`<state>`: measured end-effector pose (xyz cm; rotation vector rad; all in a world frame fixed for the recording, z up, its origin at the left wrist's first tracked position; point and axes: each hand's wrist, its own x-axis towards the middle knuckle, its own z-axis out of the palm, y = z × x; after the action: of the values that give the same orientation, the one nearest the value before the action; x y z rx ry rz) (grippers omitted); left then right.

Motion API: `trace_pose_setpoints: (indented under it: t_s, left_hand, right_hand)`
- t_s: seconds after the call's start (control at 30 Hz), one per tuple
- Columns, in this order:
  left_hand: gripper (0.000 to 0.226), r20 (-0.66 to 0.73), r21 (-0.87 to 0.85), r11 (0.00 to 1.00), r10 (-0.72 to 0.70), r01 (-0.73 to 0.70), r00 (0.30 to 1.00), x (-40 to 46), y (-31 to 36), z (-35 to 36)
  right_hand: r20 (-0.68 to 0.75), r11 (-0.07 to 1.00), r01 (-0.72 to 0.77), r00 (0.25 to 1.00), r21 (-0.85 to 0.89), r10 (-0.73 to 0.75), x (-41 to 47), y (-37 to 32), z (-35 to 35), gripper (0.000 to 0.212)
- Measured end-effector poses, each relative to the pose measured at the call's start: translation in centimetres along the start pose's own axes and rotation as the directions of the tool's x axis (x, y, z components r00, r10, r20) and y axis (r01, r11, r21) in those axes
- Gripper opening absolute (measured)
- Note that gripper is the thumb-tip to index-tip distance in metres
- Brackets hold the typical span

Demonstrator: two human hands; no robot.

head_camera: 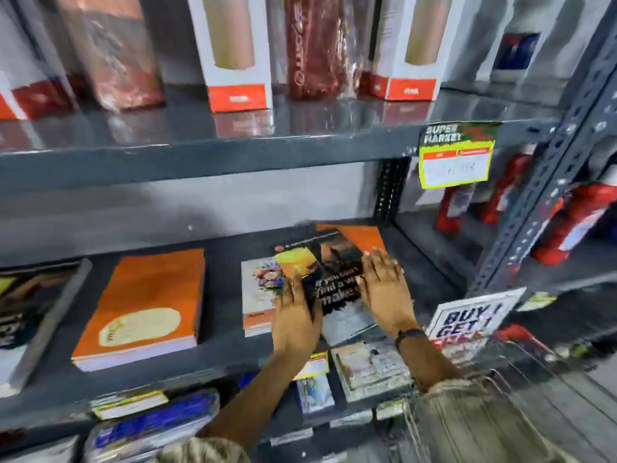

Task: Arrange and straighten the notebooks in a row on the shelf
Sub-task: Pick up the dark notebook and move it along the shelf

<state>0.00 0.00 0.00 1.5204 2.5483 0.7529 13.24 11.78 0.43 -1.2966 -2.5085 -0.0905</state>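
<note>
On the middle grey shelf (220, 359) lies a skewed pile of notebooks. Its top one is a dark notebook with white lettering (337, 285), lying crooked over a floral notebook (258, 289) and an orange one (364, 237) behind. My left hand (295, 315) rests flat on the dark notebook's left edge, and my right hand (384, 289) lies flat on its right side, fingers spread. Further left sits a neat stack of orange notebooks (147, 305). Another stack of dark notebooks (30, 315) shows at the far left edge.
The shelf above holds boxed bottles (233, 51) and a red wrapped bottle (317, 45). A yellow price tag (455, 155) hangs from that shelf. A perforated steel upright (547, 168) stands at the right, with red bottles (571, 225) beyond. A "BUY 1 GET 1" sign (467, 320) and more notebooks (370, 369) sit lower.
</note>
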Motion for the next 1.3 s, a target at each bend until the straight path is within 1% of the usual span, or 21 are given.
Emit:
trace_pose_setpoints:
  t_s: [0.03,0.1,0.17,0.2,0.27,0.33,0.4,0.5,0.57,0.63,0.7,0.73,0.77,0.83,0.87,0.93,1.0,1.1,1.17,1.23,1.3]
  left_hand:
    - [0.069,0.02,-0.073,0.993,-0.09,0.091,0.996,0.9,0.4,0.8]
    - [0.067,0.045,-0.171,0.954,-0.243,0.247,0.969,2.3,1.1,1.8]
    - [0.062,0.077,-0.292,0.869,-0.394,0.399,0.916,3.7,1.6,2.4]
    - [0.06,0.114,-0.387,0.788,-0.474,0.478,0.873,4.3,1.9,2.4]
    - [0.05,0.198,-0.549,0.608,-0.571,0.573,0.797,5.6,1.7,2.4]
    - [0.04,0.306,-0.626,0.487,-0.564,0.608,0.767,6.4,1.5,1.8]
    - [0.04,0.379,-0.654,0.402,-0.559,0.641,0.737,7.3,1.2,1.6]
    - [0.039,0.408,-0.677,0.373,-0.527,0.635,0.745,8.0,1.6,1.7]
    - [0.03,0.428,-0.735,0.314,-0.472,0.601,0.77,8.0,1.8,1.5]
    - [0.02,0.39,-0.825,0.231,-0.429,0.516,0.815,7.6,1.1,0.3]
    - [0.016,0.347,-0.893,0.119,-0.436,0.435,0.83,7.3,-1.5,-1.7]
    - [0.021,0.327,-0.911,0.085,-0.448,0.404,0.832,7.1,-2.8,-2.8]
    - [0.025,0.312,-0.924,0.057,-0.465,0.379,0.829,6.7,-5.0,-4.4]
    - [0.028,0.3,-0.937,0.01,-0.482,0.348,0.823,5.9,-8.9,-7.5]
    - [0.025,0.287,-0.94,0.015,-0.501,0.34,0.816,5.2,-11.6,-9.6]
    - [0.011,0.234,-0.937,0.099,-0.538,0.336,0.81,4.0,-16.9,-13.7]
    - [0.012,0.135,-0.921,0.237,-0.552,0.31,0.823,2.8,-22.8,-17.9]
    - [0.019,-0.019,-0.837,0.455,-0.579,0.304,0.815,0.6,-32.0,-23.8]
    - [0.017,-0.052,-0.768,0.536,-0.596,0.349,0.801,-0.1,-36.9,-26.1]
    - [0.019,-0.079,-0.694,0.568,-0.671,0.442,0.737,-0.8,-43.0,-28.3]
    - [0.026,-0.082,-0.64,0.539,-0.756,0.548,0.649,-0.8,-47.3,-29.1]
  right_hand:
    - [0.106,0.998,-0.066,0.992,-0.016,0.068,0.7,0.9,0.8,0.056]
    - [0.228,0.991,-0.134,0.965,-0.003,0.131,1.7,2.1,2.1,0.056]
    - [0.338,0.985,-0.173,0.927,0.01,0.16,2.0,2.8,2.9,0.053]
    - [0.344,0.983,-0.182,0.924,0.015,0.166,2.1,2.9,3.2,0.051]
    - [0.29,0.98,-0.195,0.94,0.028,0.179,2.6,3.0,3.6,0.049]
    - [0.227,0.964,-0.253,0.946,0.077,0.23,2.7,3.0,3.3,0.048]
    - [0.212,0.949,-0.292,0.942,0.123,0.262,3.1,3.0,3.4,0.048]
    - [0.194,0.932,-0.337,0.931,0.132,0.309,3.3,2.7,3.3,0.048]
    - [0.196,0.919,-0.37,0.919,0.137,0.341,3.4,2.0,3.1,0.048]
    - [0.216,0.887,-0.415,0.903,0.203,0.373,3.7,0.8,2.4,0.05]
    - [0.261,0.876,-0.391,0.91,0.283,0.322,4.2,-1.3,1.5,0.054]
    - [0.292,0.861,-0.375,0.914,0.343,0.281,4.5,-2.3,0.9,0.055]
    - [0.332,0.829,-0.37,0.912,0.42,0.24,4.9,-4.2,0.5,0.054]
    - [0.401,0.71,-0.41,0.895,0.573,0.193,5.5,-8.0,-0.5,0.046]
    - [0.437,0.616,-0.437,0.885,0.655,0.164,5.7,-11.0,-0.7,0.04]
    - [0.477,0.41,-0.478,0.872,0.777,0.111,6.0,-16.9,-0.8,0.036]
    - [0.475,0.309,-0.461,0.88,0.832,0.035,6.2,-23.2,-0.6,0.034]
    - [0.505,0.236,-0.472,0.857,0.849,-0.104,6.0,-33.7,0.3,0.027]
    - [0.517,0.217,-0.481,0.84,0.85,-0.166,5.7,-38.9,0.7,0.017]
    - [0.564,0.2,-0.529,0.798,0.825,-0.215,5.4,-45.2,2.0,0.019]
    - [0.595,0.188,-0.564,0.771,0.804,-0.229,5.5,-49.4,3.1,0.032]
